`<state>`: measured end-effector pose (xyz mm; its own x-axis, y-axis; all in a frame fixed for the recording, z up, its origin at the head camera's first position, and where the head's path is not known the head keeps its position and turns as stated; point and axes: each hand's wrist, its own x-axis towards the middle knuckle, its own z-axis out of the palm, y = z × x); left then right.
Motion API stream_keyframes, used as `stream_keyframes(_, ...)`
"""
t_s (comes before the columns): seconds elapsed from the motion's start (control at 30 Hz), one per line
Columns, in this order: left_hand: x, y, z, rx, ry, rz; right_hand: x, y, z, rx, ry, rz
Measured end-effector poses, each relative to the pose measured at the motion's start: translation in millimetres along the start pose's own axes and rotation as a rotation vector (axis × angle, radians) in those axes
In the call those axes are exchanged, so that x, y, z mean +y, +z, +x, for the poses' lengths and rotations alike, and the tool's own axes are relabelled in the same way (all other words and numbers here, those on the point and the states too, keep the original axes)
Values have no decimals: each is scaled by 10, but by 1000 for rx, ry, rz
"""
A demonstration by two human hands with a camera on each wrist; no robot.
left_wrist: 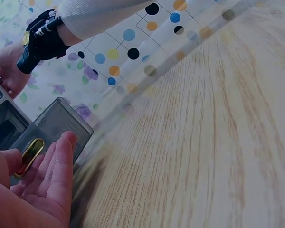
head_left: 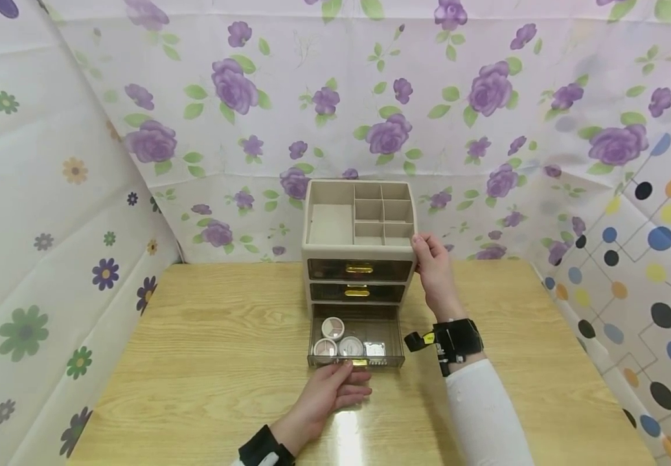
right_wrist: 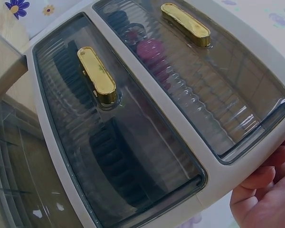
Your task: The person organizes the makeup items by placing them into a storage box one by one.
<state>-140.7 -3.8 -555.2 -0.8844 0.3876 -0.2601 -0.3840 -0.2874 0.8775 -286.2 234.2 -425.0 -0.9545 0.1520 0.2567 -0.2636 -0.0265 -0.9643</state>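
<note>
A beige desktop drawer organizer [head_left: 359, 248] stands upright on the table, with its bottom drawer [head_left: 396, 353] pulled out. Several small round cosmetic cases [head_left: 350, 347] and a square clear case [head_left: 375, 349] lie toward that drawer's front. My left hand [head_left: 329, 396] is at the drawer front, thumb and fingers around the gold handle [left_wrist: 31, 156]. At the organizer's upper right edge, my right hand [head_left: 433, 270] holds its side, the curled fingers [right_wrist: 259, 178] against the wall. Two upper drawers [right_wrist: 114, 123] are closed, dark and pink items showing dimly through their tinted fronts.
The organizer's top tray [head_left: 331, 223] has one large compartment and several small ones. Wood-grain table [head_left: 219, 349] extends to both sides. A flowered cloth [head_left: 324, 97] hangs close behind, with patterned cloths at left and right.
</note>
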Motion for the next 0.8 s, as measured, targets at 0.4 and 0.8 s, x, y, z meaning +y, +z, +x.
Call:
stream_keyframes(0.4, 13, -3, 40, 6, 25, 11, -15, -19, 7, -21, 9, -2)
stream_keyframes(0.8, 52, 54, 102, 30, 28, -18, -41, 6, -3, -9, 18, -7)
